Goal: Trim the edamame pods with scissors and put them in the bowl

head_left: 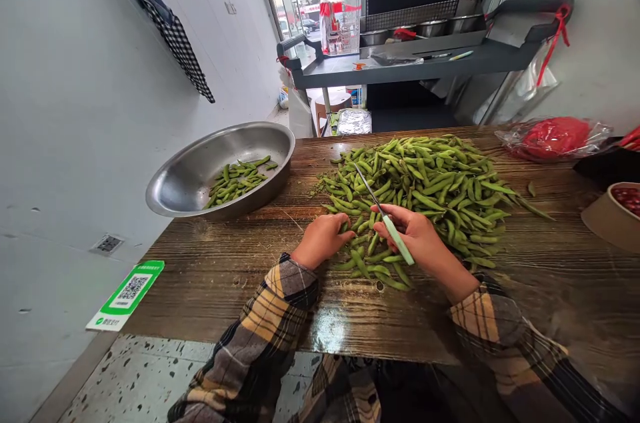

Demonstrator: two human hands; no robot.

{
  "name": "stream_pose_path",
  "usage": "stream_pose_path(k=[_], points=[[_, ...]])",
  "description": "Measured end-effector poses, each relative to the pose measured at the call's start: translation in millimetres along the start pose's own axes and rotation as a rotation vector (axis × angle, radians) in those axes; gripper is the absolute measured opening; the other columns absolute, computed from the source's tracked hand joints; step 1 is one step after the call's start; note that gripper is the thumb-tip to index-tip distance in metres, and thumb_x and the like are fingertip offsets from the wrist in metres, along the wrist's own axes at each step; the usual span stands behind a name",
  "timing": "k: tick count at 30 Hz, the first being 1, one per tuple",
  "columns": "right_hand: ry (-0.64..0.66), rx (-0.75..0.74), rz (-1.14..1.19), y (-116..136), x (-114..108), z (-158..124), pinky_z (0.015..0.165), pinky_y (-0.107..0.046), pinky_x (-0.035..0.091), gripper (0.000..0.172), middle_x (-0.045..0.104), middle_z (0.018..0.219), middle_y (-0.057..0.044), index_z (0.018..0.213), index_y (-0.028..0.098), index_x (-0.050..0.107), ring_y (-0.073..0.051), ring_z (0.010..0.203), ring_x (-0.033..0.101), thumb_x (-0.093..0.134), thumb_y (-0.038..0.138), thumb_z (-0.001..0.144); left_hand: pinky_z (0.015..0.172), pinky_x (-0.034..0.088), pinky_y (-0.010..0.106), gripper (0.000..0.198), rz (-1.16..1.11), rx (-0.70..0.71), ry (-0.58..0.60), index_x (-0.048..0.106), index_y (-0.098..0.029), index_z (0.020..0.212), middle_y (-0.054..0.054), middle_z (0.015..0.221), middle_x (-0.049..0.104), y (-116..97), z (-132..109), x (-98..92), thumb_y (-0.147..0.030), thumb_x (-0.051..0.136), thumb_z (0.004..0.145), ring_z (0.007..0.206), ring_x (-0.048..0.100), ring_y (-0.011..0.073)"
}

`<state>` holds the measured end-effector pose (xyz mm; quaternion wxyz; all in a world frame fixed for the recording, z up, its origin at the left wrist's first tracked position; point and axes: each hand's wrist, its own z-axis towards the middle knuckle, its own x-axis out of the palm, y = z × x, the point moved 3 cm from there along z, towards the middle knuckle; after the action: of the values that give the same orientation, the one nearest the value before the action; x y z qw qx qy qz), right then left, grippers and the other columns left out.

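Note:
A large heap of green bean pods lies on the dark wooden table. At the heap's front left edge, my left hand has its fingers closed round a green pod, mostly hidden by them. My right hand grips a small knife with a pale green handle, its thin blade pointing up and left over the pods. Loose pods lie between and just below both hands. To the left, a wide steel basin stands tilted and holds a small batch of pods.
A green QR-code card is at the table's left corner. On the right are a red item in clear plastic and a paper tub of dark red food. Behind the table stands a grey cart with metal containers. The wall borders the left side.

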<state>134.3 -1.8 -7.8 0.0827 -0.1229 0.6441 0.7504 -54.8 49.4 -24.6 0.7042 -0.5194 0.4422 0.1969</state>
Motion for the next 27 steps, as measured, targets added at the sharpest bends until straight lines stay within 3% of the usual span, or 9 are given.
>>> stream_pose_path(k=[3,7,10,12,16,20,24,27], points=[[-0.003,-0.005,0.026,-4.6,0.2,0.6,0.060,-0.028,0.048,0.050,0.069,0.077,-0.004,0.118,0.015,0.067,-0.019,0.069,0.061,0.064,0.046,0.079,0.061,0.029,0.025,0.006,-0.043,0.003,-0.033,0.060,-0.019,0.070,-0.001,0.064,0.055,-1.7,1.8,-4.7,-0.023,0.063,0.073,0.063,0.047,0.0139],[0.000,0.009,0.063,-6.1,0.2,1.6,0.058,-0.027,0.047,0.049,0.067,0.077,-0.003,0.117,0.015,0.067,-0.017,0.068,0.059,0.067,0.044,0.078,0.061,0.032,0.023,0.013,-0.397,-0.028,-0.156,0.054,-0.016,0.070,-0.003,0.065,0.050,-4.3,1.2,-19.0,-0.026,0.058,0.078,0.062,0.043,0.0107],[0.032,0.045,0.107,-4.1,2.8,1.7,0.055,-0.025,0.045,0.050,0.065,0.077,-0.003,0.118,0.015,0.065,-0.015,0.066,0.057,0.069,0.042,0.076,0.054,0.029,0.022,0.019,-0.626,-0.063,-0.157,0.054,-0.017,0.077,-0.006,0.061,0.043,-7.9,-2.6,-25.5,-0.035,0.059,0.081,0.055,0.035,0.0088],[0.040,0.086,0.175,-3.3,5.1,1.7,0.053,-0.025,0.044,0.053,0.063,0.077,-0.002,0.119,0.014,0.063,-0.014,0.064,0.055,0.070,0.042,0.075,0.055,0.030,0.022,0.020,-0.655,-0.027,-0.135,0.054,-0.017,0.079,-0.005,0.063,0.044,-15.0,-5.6,-26.6,-0.036,0.060,0.081,0.056,0.037,0.0088],[-0.038,0.143,0.396,-4.1,6.3,2.4,0.054,-0.025,0.046,0.058,0.058,0.077,0.002,0.119,0.017,0.058,-0.012,0.060,0.052,0.075,0.042,0.069,0.065,0.035,0.023,0.014,-0.502,0.099,-0.061,0.056,-0.016,0.074,-0.003,0.070,0.051,-35.4,-10.7,-20.4,-0.028,0.063,0.077,0.068,0.045,0.0109],[-0.057,0.164,0.482,-6.2,5.5,2.2,0.052,-0.023,0.047,0.055,0.055,0.078,0.003,0.116,0.020,0.058,-0.010,0.058,0.051,0.077,0.037,0.067,0.065,0.035,0.023,0.014,-0.474,0.118,0.011,0.057,-0.016,0.073,-0.003,0.069,0.053,-45.4,-13.3,-11.8,-0.027,0.065,0.075,0.067,0.045,0.0111],[-0.014,0.117,0.465,-3.1,4.1,0.4,0.052,-0.021,0.044,0.047,0.057,0.080,0.004,0.115,0.022,0.058,-0.008,0.058,0.050,0.073,0.030,0.072,0.056,0.032,0.022,0.026,-0.680,0.079,0.141,0.060,-0.015,0.077,-0.003,0.063,0.048,-40.6,-12.8,-6.8,-0.040,0.062,0.080,0.058,0.040,0.0089],[0.065,0.060,0.440,3.2,4.8,-1.4,0.058,-0.022,0.046,0.045,0.060,0.083,0.003,0.116,0.023,0.058,-0.009,0.062,0.053,0.071,0.027,0.073,0.044,0.019,0.021,0.038,-0.908,-0.038,0.287,0.059,-0.014,0.083,-0.007,0.053,0.036,-34.4,-13.5,-0.5,-0.052,0.057,0.083,0.046,0.027,0.0059]])
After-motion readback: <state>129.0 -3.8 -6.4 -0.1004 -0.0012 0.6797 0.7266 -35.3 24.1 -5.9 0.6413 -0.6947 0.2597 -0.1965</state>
